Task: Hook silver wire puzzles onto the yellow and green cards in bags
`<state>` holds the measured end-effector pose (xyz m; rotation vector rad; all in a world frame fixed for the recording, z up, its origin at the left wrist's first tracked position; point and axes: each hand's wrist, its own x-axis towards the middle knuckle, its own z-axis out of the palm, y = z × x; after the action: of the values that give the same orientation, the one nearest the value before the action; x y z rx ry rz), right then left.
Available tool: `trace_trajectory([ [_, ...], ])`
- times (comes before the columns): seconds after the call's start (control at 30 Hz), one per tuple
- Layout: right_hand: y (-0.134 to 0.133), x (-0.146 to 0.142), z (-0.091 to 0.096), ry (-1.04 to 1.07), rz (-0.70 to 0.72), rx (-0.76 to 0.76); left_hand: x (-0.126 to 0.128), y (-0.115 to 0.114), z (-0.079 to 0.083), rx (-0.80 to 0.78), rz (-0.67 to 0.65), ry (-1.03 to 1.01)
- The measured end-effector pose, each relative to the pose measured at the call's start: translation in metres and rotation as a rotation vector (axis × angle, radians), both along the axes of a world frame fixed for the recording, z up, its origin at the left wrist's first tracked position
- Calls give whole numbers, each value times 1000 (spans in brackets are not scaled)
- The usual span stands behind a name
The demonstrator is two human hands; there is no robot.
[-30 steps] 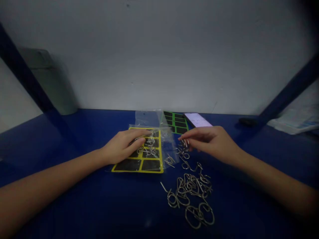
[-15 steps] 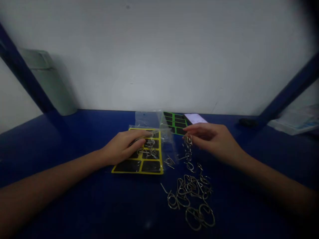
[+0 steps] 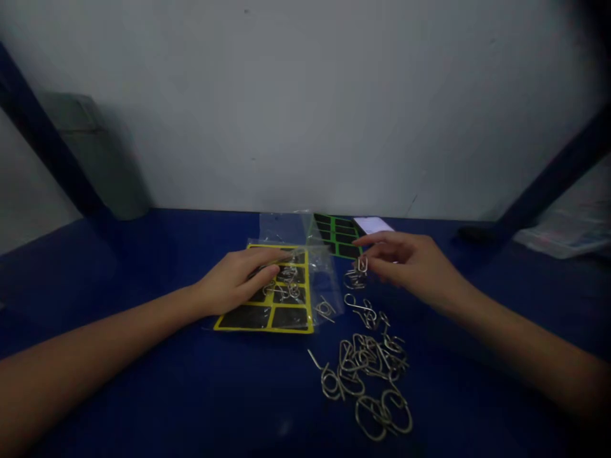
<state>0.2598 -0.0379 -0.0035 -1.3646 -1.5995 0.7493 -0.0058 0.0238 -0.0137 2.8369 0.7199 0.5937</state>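
On table, left hand touching bag, grip unclear; right hand pinching wire links.

Dim light. Plain grey wall, few small marks, directly behind blue bench. Slanted dark-blue posts: left post, right post.

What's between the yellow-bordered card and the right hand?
In the head view: clear plastic past the card's edge, then bent metal wires at the right hand's fingertips.
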Motion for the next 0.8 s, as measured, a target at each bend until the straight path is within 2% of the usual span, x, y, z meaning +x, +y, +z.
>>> trace_trajectory([
  [0.3,2,2,-2,100,0,-107,0,0,-1,22,3,9],
  [0.57,4,3,-2,87,-21,-113,0,-1,0,35,2,11],
  [0.7,0,-4,0,241,23,-199,0,0,0,34,2,14],
  [0.8,-1,-6,-1,204,9,-161,0,0,-1,37,1,16],
])
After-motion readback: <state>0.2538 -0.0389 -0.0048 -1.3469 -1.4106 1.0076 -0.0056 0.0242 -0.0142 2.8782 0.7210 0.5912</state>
